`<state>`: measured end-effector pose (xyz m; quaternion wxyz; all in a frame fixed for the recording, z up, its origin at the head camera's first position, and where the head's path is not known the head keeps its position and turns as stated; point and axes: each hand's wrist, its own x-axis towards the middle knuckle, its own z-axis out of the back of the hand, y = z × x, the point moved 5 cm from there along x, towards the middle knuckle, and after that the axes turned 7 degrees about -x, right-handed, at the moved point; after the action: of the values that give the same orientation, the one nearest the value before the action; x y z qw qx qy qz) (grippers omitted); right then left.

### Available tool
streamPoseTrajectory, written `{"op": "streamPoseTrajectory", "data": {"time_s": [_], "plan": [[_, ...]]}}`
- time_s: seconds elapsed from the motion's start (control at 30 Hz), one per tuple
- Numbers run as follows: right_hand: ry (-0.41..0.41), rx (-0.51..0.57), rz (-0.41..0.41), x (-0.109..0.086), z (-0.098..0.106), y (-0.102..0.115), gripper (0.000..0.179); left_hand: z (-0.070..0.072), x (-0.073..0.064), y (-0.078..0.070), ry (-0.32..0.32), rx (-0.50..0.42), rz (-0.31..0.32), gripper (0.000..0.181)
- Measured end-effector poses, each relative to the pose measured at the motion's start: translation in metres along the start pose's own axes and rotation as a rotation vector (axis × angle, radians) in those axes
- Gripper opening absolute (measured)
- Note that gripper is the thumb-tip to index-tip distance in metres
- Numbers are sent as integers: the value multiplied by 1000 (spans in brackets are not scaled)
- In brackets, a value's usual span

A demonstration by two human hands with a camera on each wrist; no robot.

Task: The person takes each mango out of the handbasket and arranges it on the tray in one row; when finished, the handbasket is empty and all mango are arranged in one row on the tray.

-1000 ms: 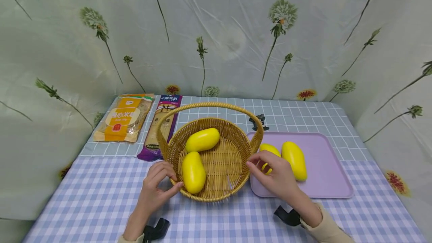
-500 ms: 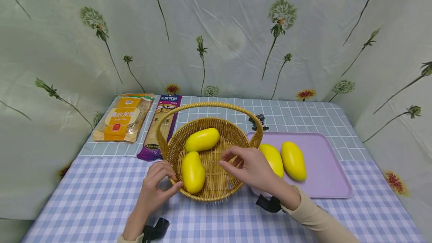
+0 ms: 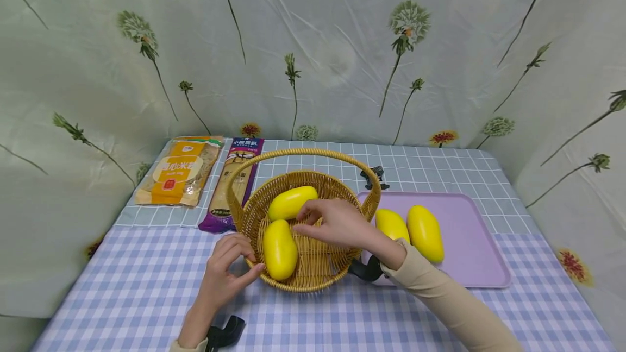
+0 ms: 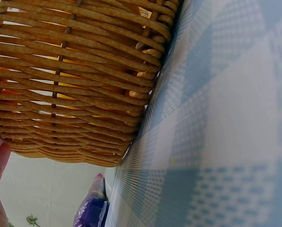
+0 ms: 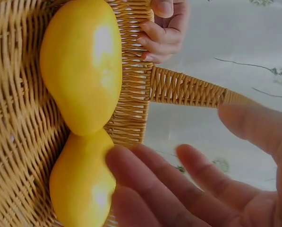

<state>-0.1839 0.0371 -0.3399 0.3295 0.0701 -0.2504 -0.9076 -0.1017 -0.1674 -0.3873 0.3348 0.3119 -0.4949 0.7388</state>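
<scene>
A round wicker basket [image 3: 313, 265] with a tall arched handle holds two yellow mangoes, the rear mango [image 3: 292, 203] lying sideways and the front mango [image 3: 280, 251] lengthwise. My left hand [image 3: 227, 265] grips the basket's left front rim, its fingers curled over the edge, as the right wrist view also shows. Over the inside of the basket, my right hand [image 3: 337, 223] reaches in from the right with nothing in it. Its fingers [image 5: 145, 175] are extended and thumb apart, fingertips right beside the rear mango. In the left wrist view the basket's woven side [image 4: 74, 85] fills much of the frame.
Right of the basket lies a lilac tray [image 3: 474, 243] bearing two more mangoes [image 3: 425, 232], one partly behind my right wrist. At the back left are an orange food packet [image 3: 178, 173] and a purple pasta packet [image 3: 215, 221]. A small black object [image 3: 374, 177] sits behind the tray.
My right hand has moved left from beside the tray's mangoes, across the basket rim, to the rear mango. The left hand stays on the rim; basket and mangoes have not moved.
</scene>
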Motion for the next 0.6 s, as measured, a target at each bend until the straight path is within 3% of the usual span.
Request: {"op": "streamPoseTrajectory", "data": {"time_s": [0.17,0.33,0.6], "plan": [[130,0,-22,16,-11,-1,36,0,0,0,1,-8,-6,33],[257,-76,-44,26,-24,-5,44,-1,0,1,4,-15,-12,32],[328,-94,-30,39,-37,-5,48,0,0,0,-1,-6,-16,32]]}}
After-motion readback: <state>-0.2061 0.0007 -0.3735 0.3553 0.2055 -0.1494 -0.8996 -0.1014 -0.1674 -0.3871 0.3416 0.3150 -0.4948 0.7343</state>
